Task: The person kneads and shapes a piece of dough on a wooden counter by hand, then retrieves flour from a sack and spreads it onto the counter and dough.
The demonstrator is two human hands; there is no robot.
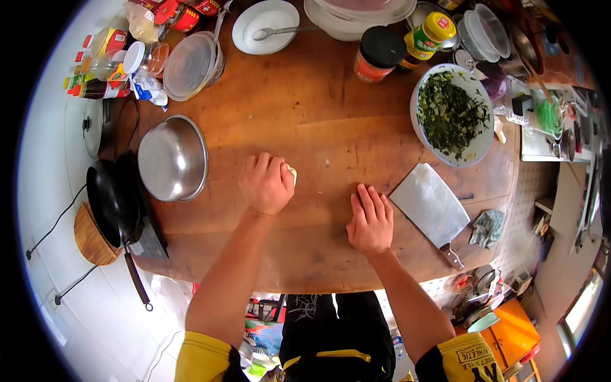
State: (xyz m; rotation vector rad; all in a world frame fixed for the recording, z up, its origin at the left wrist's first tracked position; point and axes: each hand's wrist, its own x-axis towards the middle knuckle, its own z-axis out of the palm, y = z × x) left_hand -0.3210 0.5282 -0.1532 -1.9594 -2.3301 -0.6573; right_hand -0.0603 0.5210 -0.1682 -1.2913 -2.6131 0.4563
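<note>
My left hand [266, 183] is closed in a fist over the wooden table [305, 254]. A small pale lump of dough [291, 174] shows at the thumb side; most of it is hidden by the fingers. To the right, my right hand [371, 219] lies palm down on the tabletop, fingers stretched out and nothing visible in it. Just beyond its fingers rests a cleaver [431, 205] with its handle toward me. Left of my left hand is a shiny steel bowl [172, 158].
Chopped greens fill a white bowl [420, 137] at the right. A crumpled cloth [487, 229] lies beside the cleaver. Along the far side are a black-lidded jar [379, 54], a yellow-capped bottle [429, 38] and a white bowl with a spoon [245, 28]. A black pan [113, 204] stands left.
</note>
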